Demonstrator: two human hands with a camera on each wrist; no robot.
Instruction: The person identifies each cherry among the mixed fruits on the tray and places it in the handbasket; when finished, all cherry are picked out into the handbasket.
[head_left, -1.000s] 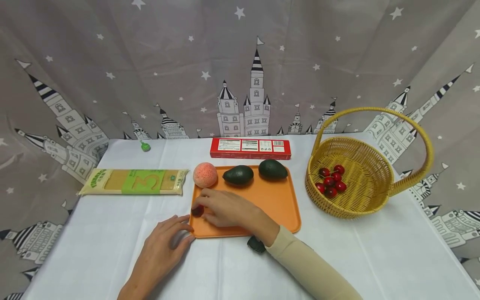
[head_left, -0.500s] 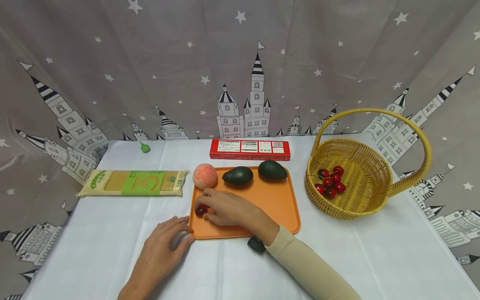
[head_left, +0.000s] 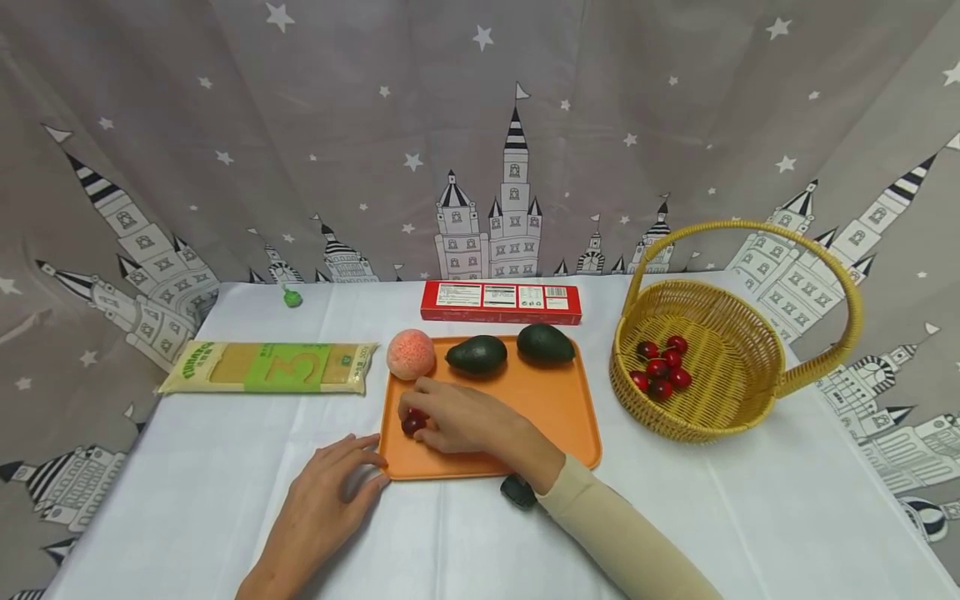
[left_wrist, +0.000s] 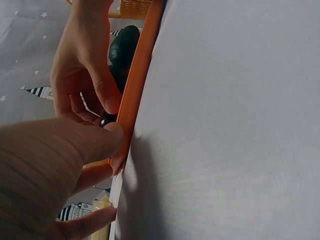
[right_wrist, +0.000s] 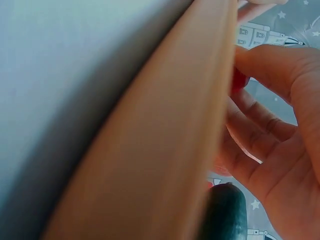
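In the head view my right hand reaches over the left part of the orange tray, its thumb and fingers pinching a dark red cherry. The right wrist view shows part of the cherry between thumb and fingers; the tray's blurred rim hides the rest. My left hand lies at the tray's front left corner, its fingertips touching the rim with relaxed fingers. A pink peach sits in the tray's back left corner. Two dark green avocados lie along the back side.
Right of the tray stands a yellow wicker basket with a tall handle, holding several red cherries. A red box lies behind the tray, and a noodle packet at left. A small green item lies farther back.
My right hand has moved slightly right, away from the tray's left edge, and the cherry has come along with it. The left hand has stayed in place.
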